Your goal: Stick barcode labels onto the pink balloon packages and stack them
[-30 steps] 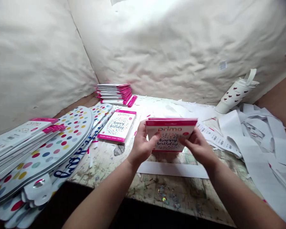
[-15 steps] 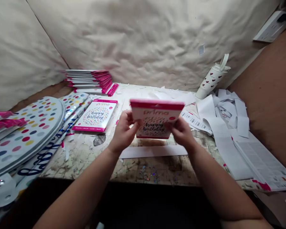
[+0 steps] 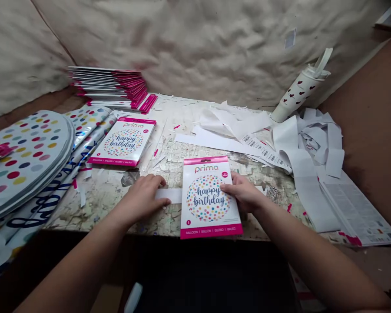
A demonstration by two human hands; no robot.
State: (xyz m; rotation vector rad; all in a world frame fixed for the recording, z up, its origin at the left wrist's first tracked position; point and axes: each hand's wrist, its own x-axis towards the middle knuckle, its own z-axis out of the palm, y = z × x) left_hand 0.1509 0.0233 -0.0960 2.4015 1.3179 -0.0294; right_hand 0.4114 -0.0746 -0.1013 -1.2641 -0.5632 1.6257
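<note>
My right hand (image 3: 246,193) grips the right edge of a balloon packet (image 3: 208,198), thumb on its front and fingers behind. The packet is flat and white with pink bands, printed "prima" and "happy birthday"; its lower edge reaches over the table's front edge. My left hand (image 3: 146,195) rests at the table, thumb and fingers apart around the left end of a white paper strip (image 3: 172,195). The packet hides most of this strip. A second balloon packet (image 3: 124,142) lies on the table beyond my left hand.
A tall stack of packets (image 3: 111,89) stands at the back left. Dotted foil balloons (image 3: 35,152) lie along the left side. White paper strips (image 3: 299,165) and a label strip (image 3: 263,152) are heaped on the right, near a tilted tumbler (image 3: 296,93) with hearts.
The packet has come down toward the table's front edge, held now by my right hand alone. My left hand has let go of it and moved left to the paper strip.
</note>
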